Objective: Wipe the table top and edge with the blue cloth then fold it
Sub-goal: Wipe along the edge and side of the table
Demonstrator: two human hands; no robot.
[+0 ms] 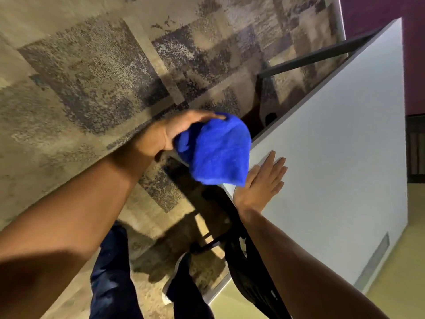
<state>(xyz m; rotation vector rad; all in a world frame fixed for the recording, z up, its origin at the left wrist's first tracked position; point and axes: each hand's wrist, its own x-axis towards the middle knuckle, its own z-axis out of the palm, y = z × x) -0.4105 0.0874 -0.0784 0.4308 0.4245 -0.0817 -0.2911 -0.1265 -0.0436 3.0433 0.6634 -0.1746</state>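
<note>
Leftmost: patterned beige-and-grey carpet (92, 72), filling the upper left behind both arms. Lower centre: dark blue trouser legs (110, 272) and a white shoe (171, 286), standing on that carpet. Left hand (181, 130): raised off the table, thumb laid across the top of the cloth, remaining fingers hidden under the fabric, gripping a bunched bright blue terry cloth (218, 150). Cloth position: hanging from that grip in a loose bundle, at the near long edge of the table, lower corner just beside the other hand; contact with the edge not determinable. Right hand (262, 180): flat, palm down, fingers straight and close together, pressed on the white rectangular table top (333, 134) just inside its near edge, holding nothing. Beneath the table: black metal frame bar (305, 58) and a black strap-like item (241, 268) hanging near the edge. Far right: dark purple wall (414, 54).
</note>
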